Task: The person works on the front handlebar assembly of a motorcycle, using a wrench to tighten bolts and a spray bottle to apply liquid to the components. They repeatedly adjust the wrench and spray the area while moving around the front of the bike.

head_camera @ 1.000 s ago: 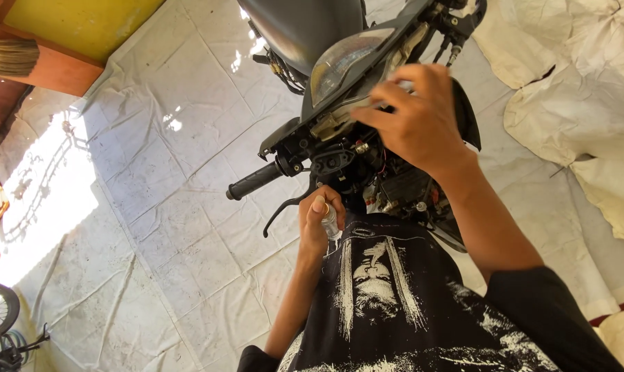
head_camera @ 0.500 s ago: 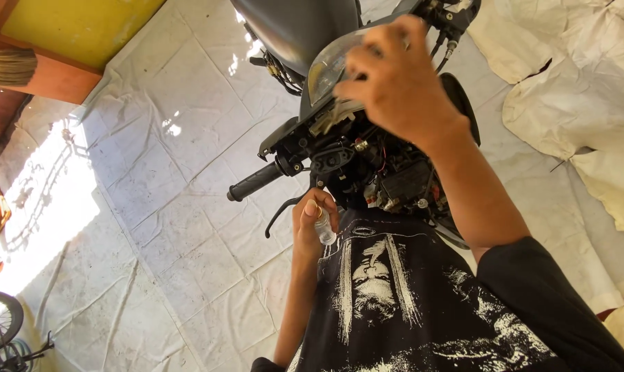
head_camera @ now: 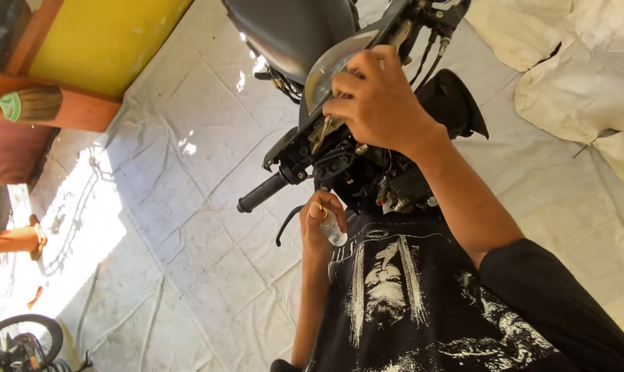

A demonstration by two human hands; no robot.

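While sunlight spills across it, pale sheeted floor point(head_camera: 188, 200) filling most of the view, creased and seamed. Over it, upper centre, dark motorcycle front end point(head_camera: 367, 172), stripped down, wiring and black brackets exposed. Black T-shirt point(head_camera: 422, 303) with white print low in the foreground, right sleeve alongside. Yellow wall panel point(head_camera: 98, 38) up at the left corner, with a brush point(head_camera: 33, 103) lying on the reddish ledge beneath. Cream cloth point(head_camera: 587, 76) bunched at the right edge. Rounded headlight housing point(head_camera: 339, 69) tilted on top of the bike, clear lens facing up. Right hand point(head_camera: 381, 103) draped over that housing, fingers curled and clamped on its rim. Black handlebar grip point(head_camera: 260, 196) poking out leftward, brake lever hanging just below. Left hand point(head_camera: 319, 224) raised just under the grip, near the chest, fingers closed round a small clear bottle point(head_camera: 332, 227), thumb pressed on its top. Bottle upright-ish, apart from the bike.
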